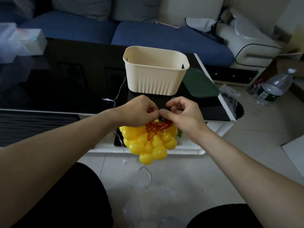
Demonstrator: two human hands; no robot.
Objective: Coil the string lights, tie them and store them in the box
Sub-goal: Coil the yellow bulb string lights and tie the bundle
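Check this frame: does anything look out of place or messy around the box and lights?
Mostly tidy. The box stands upright and open, its green lid flat beside it. One oddity: a thin clear wire trails loose across the black table, and more pale wire litters the floor below the yellow bulb cluster.

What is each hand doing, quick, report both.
Left hand: fingers pinched shut on the bundle of yellow ball string lights.
Right hand: fingers pinched shut on the same bundle.
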